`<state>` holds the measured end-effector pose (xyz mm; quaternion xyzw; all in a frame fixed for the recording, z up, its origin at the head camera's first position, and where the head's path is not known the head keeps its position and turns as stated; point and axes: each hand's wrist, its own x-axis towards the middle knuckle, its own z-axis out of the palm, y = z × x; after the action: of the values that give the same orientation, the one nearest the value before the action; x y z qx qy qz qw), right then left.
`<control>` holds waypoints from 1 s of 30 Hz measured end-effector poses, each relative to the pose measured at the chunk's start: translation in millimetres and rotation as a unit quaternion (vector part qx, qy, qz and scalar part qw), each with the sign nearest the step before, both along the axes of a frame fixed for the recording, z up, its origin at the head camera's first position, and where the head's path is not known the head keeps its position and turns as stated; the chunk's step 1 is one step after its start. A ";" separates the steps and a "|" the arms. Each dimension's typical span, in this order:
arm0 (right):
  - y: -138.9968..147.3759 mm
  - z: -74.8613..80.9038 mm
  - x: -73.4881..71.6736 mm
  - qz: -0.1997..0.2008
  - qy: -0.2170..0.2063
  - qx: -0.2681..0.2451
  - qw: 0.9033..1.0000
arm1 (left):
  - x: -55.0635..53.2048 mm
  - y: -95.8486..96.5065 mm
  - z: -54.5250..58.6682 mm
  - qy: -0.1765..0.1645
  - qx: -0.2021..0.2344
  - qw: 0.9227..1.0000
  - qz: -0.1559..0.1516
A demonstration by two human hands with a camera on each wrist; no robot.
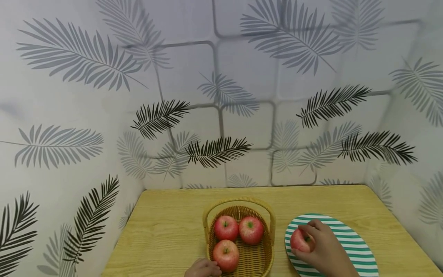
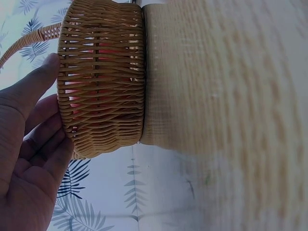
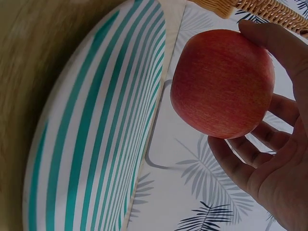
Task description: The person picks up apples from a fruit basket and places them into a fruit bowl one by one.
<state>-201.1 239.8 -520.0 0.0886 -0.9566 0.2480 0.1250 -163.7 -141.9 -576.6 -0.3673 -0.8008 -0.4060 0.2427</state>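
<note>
In the head view, my right hand holds a red apple over an oval plate with green and white stripes. The right wrist view shows this apple between thumb and fingers, apart from the plate's surface. My left hand is at the near left side of a woven wicker basket. Seen from the left wrist, its thumb and fingers grip the basket's rim, with some fingertips hidden. Inside the basket lie three apples, one nearest the left hand and two behind it.
An arched handle rises over the basket. Basket and plate stand side by side on a light wooden table. Walls with a leaf pattern enclose the table at the back and both sides.
</note>
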 end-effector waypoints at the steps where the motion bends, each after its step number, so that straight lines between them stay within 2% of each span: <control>1: 0.6 -0.8 -1.2 -0.001 0.001 0.001 1.000 | -0.3 -0.3 -0.2 -0.001 0.000 1.000 -0.001; 12: 8.7 -6.4 -9.8 0.001 0.043 0.005 0.999 | -2.0 -3.2 -1.1 -0.005 -0.022 1.000 -0.008; 24: 18.3 -9.3 -22.9 -0.021 -0.001 0.012 1.000 | -2.3 -3.2 -1.8 -0.025 -0.020 0.999 -0.005; 30: 19.2 -10.8 -27.7 -0.016 0.007 0.002 1.000 | -2.0 -2.3 0.4 -0.023 -0.023 0.999 -0.006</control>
<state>-228.8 259.0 -530.9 0.0750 -0.9573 0.2437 0.1360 -165.8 -144.2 -576.2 -0.3682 -0.8130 -0.3974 0.2135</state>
